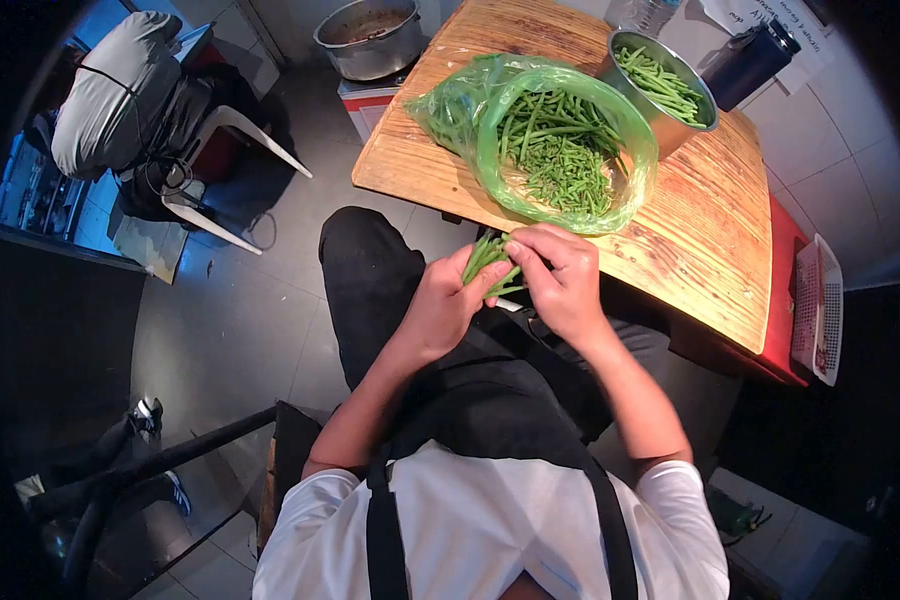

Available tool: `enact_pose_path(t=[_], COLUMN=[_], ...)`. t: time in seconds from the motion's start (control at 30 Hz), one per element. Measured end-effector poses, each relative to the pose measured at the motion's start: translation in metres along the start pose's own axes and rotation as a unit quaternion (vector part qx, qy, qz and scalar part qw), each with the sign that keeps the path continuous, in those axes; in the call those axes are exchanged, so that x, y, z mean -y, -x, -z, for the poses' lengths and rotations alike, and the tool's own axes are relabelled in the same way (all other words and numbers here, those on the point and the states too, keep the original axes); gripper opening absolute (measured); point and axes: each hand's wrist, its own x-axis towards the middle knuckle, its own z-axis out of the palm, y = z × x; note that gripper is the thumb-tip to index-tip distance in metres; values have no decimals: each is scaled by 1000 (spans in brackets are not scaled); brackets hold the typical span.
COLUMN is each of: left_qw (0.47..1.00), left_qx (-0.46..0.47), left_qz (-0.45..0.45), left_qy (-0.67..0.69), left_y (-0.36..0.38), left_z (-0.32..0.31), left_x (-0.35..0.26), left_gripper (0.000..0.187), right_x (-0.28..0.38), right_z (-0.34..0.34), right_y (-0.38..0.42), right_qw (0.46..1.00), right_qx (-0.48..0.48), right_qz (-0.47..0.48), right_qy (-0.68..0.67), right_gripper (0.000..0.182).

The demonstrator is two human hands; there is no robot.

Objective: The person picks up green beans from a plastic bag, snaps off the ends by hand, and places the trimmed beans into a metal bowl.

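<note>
My left hand (448, 302) is closed round a small bunch of green beans (486, 262), held above my lap just off the table's near edge. At the beans' upper ends, the fingers of my right hand (560, 282) are pinched together; whether they grip one bean or several is hidden. Just beyond my hands, a green plastic bag (490, 165) lies on the table with its mouth rolled open. Long green beans and many short cut pieces (568, 182) are inside it. Behind the bag, a metal pot (670, 125) holds more beans.
The wooden table (710, 250) carries a dark bottle (753, 62) at its back right. A white plastic basket (818, 310) stands beside its right side. Further off are a large metal pot (368, 45) and a person (120, 95) on a white chair (232, 125) at left.
</note>
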Motion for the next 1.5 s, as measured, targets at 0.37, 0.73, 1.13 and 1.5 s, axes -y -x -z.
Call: enact_pose_path(t=[0.37, 0.73, 1.13, 1.5], left_qw=[978, 973, 992, 999], left_qx=[47, 69, 52, 36], left_qz=[102, 120, 37, 17], left_qy=[175, 186, 106, -22], left_y=[1, 1, -4, 0], left_z=[21, 27, 18, 22], left_x=[-18, -29, -18, -10], left_gripper=[22, 25, 12, 15], right_x=[1, -1, 41, 42], right_z=[47, 54, 21, 23], right_y=[-55, -75, -52, -53], right_qw=[988, 965, 975, 965], right_qx=[-47, -70, 170, 228], right_qz=[-45, 21, 89, 75], right_qy=[138, 251, 113, 104], right_gripper=[16, 13, 18, 15])
